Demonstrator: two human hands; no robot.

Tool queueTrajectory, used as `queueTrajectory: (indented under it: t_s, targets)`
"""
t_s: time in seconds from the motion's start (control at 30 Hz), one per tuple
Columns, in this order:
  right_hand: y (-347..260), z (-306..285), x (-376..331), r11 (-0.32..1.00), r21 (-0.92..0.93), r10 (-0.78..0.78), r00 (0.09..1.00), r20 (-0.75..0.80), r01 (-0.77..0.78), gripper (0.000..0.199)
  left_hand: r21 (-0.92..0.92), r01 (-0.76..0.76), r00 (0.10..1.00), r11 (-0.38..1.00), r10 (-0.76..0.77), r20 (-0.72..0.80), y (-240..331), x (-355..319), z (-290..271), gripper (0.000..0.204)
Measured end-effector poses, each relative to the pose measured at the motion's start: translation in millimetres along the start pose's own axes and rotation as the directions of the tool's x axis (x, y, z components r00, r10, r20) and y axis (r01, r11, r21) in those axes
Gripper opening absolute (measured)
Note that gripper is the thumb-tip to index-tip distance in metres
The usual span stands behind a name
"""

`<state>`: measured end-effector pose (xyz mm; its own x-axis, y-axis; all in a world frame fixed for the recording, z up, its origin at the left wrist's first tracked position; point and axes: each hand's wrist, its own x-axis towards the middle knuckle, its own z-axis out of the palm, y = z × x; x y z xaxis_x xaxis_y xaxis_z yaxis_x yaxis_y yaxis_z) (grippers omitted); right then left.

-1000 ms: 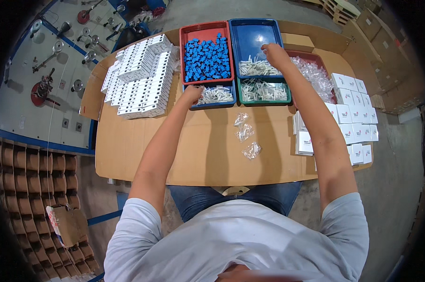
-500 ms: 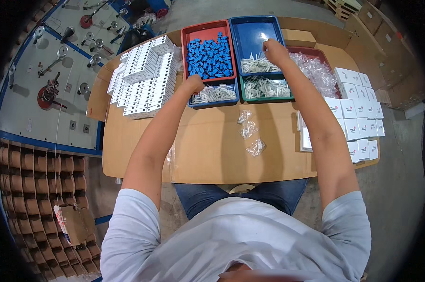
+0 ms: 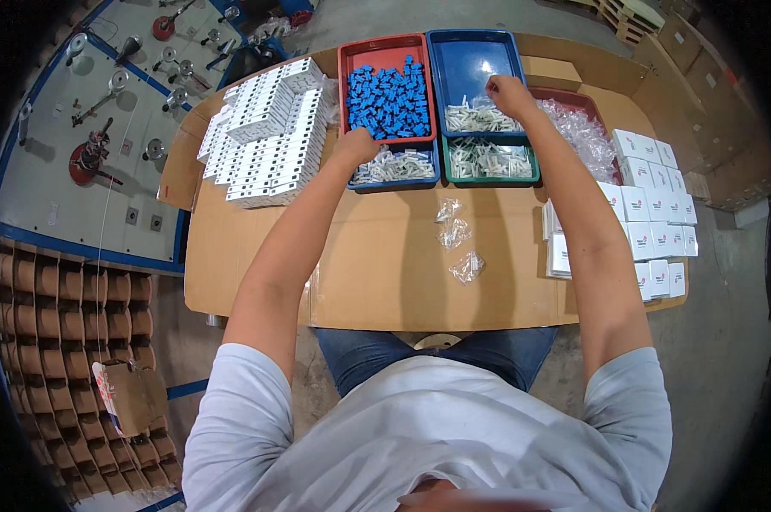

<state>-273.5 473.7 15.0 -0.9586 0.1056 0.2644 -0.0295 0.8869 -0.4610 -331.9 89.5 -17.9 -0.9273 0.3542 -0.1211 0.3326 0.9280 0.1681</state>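
Note:
My left hand (image 3: 357, 147) is at the left end of a small blue tray (image 3: 393, 185) of pale small parts (image 3: 394, 166), close to the front rim of a red tray (image 3: 385, 49). Its fingers are curled down and mostly hidden. Over a larger blue tray (image 3: 475, 51) is my right hand (image 3: 509, 96), fingers bent together above a heap of small white plug-like pieces (image 3: 479, 117). Anything between the fingers of either hand is too small to make out. Blue plastic parts (image 3: 387, 98) fill much of the red tray. A green tray (image 3: 492, 179) holds more white pieces.
Three small clear bags (image 3: 454, 233) lie on the cardboard-covered table (image 3: 377, 264). White boxes with dark squares (image 3: 270, 141) are stacked left; plain white boxes (image 3: 650, 205) stand right. Crumpled clear bags (image 3: 573, 132) fill a dark red tray behind my right forearm.
The view has shifted slightly, carrying the trays a little to the right in the picture. Both hands stay at the same trays, with only small movements.

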Motion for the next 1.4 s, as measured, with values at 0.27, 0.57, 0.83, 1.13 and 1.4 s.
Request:
queueTrajectory:
  t_s: [0.27,0.57,0.83,1.13,1.4]
  targets:
    - [-10.7,-7.0,-0.7,0.997,-0.004,-0.077,0.997,-0.006,0.077,0.017,-0.352,-0.230,0.971,0.907,0.189,-0.148,31.2,0.2,-7.2,0.031]
    - [-25.7,-15.2,-10.7,0.994,0.039,-0.105,0.994,-0.041,0.107,0.017,-0.422,-0.373,0.902,0.826,0.218,-0.372,134.2,13.4,-15.0,0.033]
    - [-13.8,-11.1,-17.9,0.990,0.102,-0.091,0.991,-0.102,0.101,0.015,-0.472,-0.480,0.837,0.740,0.224,-0.499,184.3,32.1,13.9,0.033]
    - [-14.5,-14.5,-17.2,0.960,0.278,-0.008,0.998,-0.066,0.026,0.016,-0.605,-0.466,0.874,0.645,0.233,-0.425,201.0,40.8,22.7,0.020]
    - [-12.5,-17.1,-19.3,0.983,0.073,-0.160,0.982,-0.096,0.167,0.014,-0.532,-0.467,0.864,0.706,0.239,-0.442,209.8,40.9,22.6,0.018]
